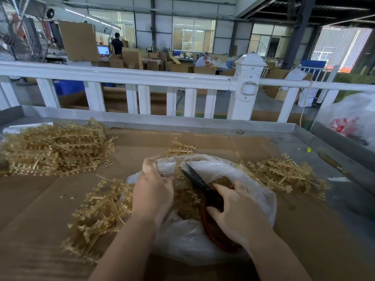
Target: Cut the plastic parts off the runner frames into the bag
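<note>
A: What fills the frame, biggest first?

B: A cardboard-covered table (203, 138). At left centre sits the largest pile of runner frames (54, 147); a smaller pile (284, 173) lies at right centre, another heap (99, 211) at lower left. In the lower middle, an open clear plastic bag (249, 179) holds cut amber parts (188, 201).

A: And the hands?

B: The left hand (152, 193) grips 1 frame (178, 169) upright over the bag's mouth. The right hand (237, 211) is curled round scissors (198, 183), blades pointing up-left at that frame.

A: So the cut?

B: The frame's long axis looks roughly vertical, just beside the blade tips, between both hands; the right hand is probably the one to close.
</note>
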